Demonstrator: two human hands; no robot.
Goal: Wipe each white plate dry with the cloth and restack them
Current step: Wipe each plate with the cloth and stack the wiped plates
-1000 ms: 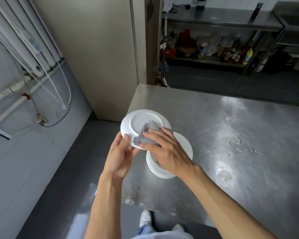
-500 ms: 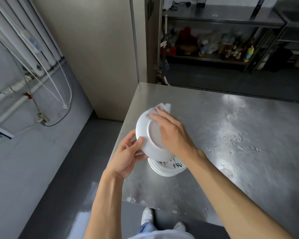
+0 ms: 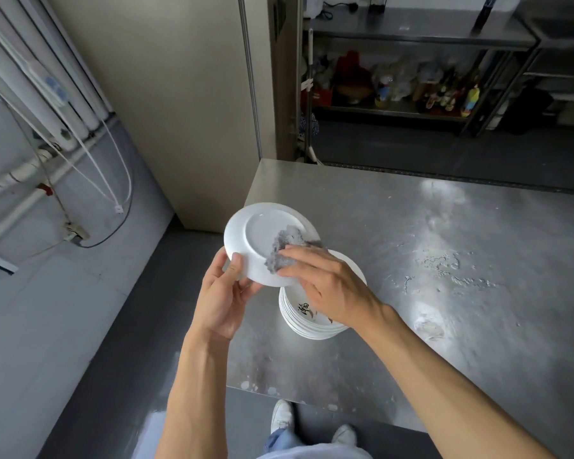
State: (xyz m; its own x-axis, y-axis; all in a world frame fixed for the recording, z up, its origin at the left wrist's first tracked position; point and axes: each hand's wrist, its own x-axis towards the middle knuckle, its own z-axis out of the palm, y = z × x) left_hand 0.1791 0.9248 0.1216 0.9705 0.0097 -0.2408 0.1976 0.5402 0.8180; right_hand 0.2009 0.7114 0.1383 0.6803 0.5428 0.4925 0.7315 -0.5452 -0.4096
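Observation:
A white plate [image 3: 259, 233] is held tilted above the table's left edge, its underside with the foot ring facing me. My left hand [image 3: 224, 293] grips its near rim, thumb on the underside. A grey cloth [image 3: 284, 248] lies bunched on the underside, and my right hand [image 3: 325, 286] presses it against the plate with its fingers fairly straight on top. Right below the hands stands a stack of white plates [image 3: 312, 323] on the steel table [image 3: 444, 260]; the top one shows dark painted characters.
The table's left edge and near edge are close to the stack. Water spots mark the steel to the right. A beige wall panel stands behind the table's far left corner. Metal shelving with bottles fills the background. Pipes and cables run along the left wall.
The plate has tipped back so its underside faces me again. The cloth and my right hand slid from the far rim down onto the underside. The stack has not moved.

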